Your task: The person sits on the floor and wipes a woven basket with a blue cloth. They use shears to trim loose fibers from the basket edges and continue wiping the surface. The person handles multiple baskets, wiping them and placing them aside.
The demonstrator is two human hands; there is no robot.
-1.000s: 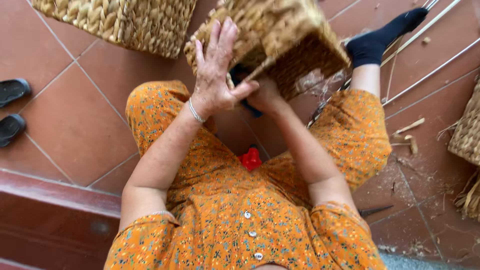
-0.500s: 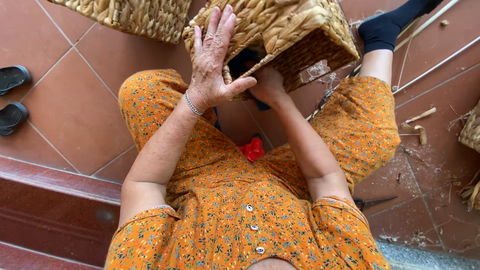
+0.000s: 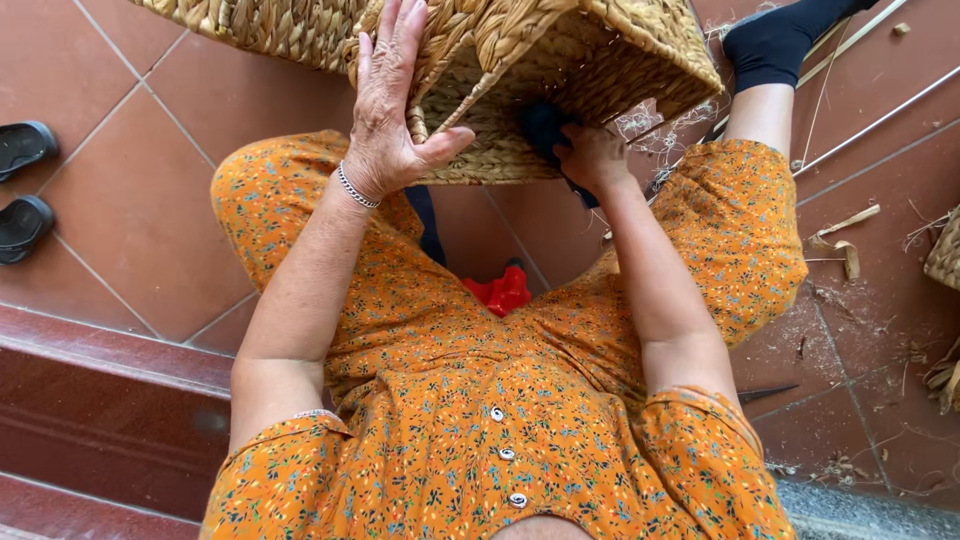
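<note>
A woven straw basket point(image 3: 560, 70) is tilted above my knees, its open side turned toward me. My left hand point(image 3: 392, 105) lies flat against its left wall with fingers spread upward, a silver bracelet on the wrist. My right hand point(image 3: 592, 155) is at the basket's lower rim, closed on a dark blue tool point(image 3: 545, 130) that reaches inside the basket. I sit in an orange flowered dress, with a red object point(image 3: 500, 292) on the floor between my legs.
A second woven basket point(image 3: 250, 25) stands behind on the red tile floor. Black sandals point(image 3: 25, 190) lie at the left. Metal rods point(image 3: 860, 130) and straw scraps litter the right side, where another basket's edge point(image 3: 945, 250) shows. A dark step runs along the lower left.
The basket has been turned and brought closer, its opening now facing me more. My left hand stayed spread on its side; my right hand shifted right along the lower rim.
</note>
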